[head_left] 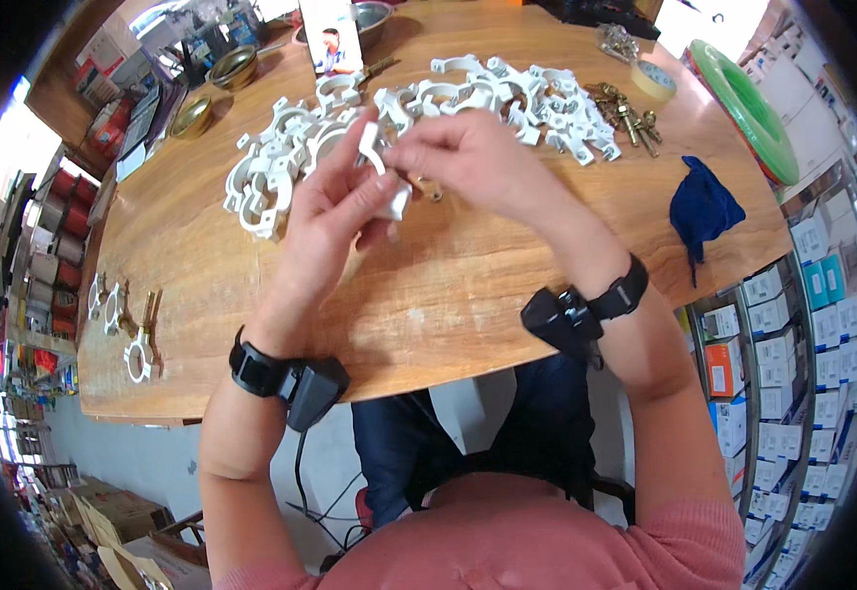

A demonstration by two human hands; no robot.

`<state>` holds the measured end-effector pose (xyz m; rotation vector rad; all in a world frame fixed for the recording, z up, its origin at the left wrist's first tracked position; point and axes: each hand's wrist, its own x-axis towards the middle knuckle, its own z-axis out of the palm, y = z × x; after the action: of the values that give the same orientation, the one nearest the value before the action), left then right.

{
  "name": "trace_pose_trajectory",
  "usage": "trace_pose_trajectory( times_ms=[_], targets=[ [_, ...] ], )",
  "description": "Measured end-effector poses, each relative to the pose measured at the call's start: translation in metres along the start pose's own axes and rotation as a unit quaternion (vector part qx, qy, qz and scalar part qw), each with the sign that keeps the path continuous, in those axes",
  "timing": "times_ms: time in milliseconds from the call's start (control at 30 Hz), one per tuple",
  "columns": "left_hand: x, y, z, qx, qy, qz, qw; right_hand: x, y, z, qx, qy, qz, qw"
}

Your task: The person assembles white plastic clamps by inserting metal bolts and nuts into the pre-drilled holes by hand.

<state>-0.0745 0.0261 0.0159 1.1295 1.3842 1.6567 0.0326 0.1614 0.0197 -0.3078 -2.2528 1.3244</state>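
Observation:
Above the middle of the table, my left hand [322, 214] is closed around a white pipe clamp [398, 206], with thumb and fingers on its curved band. My right hand [472, 159] meets it from the right, its thumb and index finger pinched together at the clamp's edge. Whatever those fingertips hold is too small or too hidden to make out. Just beyond both hands spreads a heap of loose white clamps [558, 103]. A small brass-coloured fitting [434, 194] lies on the wood under my right hand.
Brass-coloured bolts [629, 118] lie right of the heap, near a tape roll [653, 81]. A dark blue cloth [704, 208] sits at the right. At the left edge stands a clamp with a long bolt [139, 356]. Metal bowls [233, 69] and a lit screen [331, 39] are behind.

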Motion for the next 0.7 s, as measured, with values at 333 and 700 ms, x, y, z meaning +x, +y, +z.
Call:
trace_pose_trajectory(
  times_ms=[333, 700],
  targets=[
    [0.005, -0.008, 0.004, 0.010, 0.046, 0.044, 0.998, -0.001, 0.005, 0.013, -0.003, 0.080, -0.020, 0.997],
    [0.004, -0.011, 0.007, 0.027, 0.063, -0.002, 0.998, -0.003, 0.003, 0.014, -0.059, 0.167, -0.080, 0.981]
  ],
)
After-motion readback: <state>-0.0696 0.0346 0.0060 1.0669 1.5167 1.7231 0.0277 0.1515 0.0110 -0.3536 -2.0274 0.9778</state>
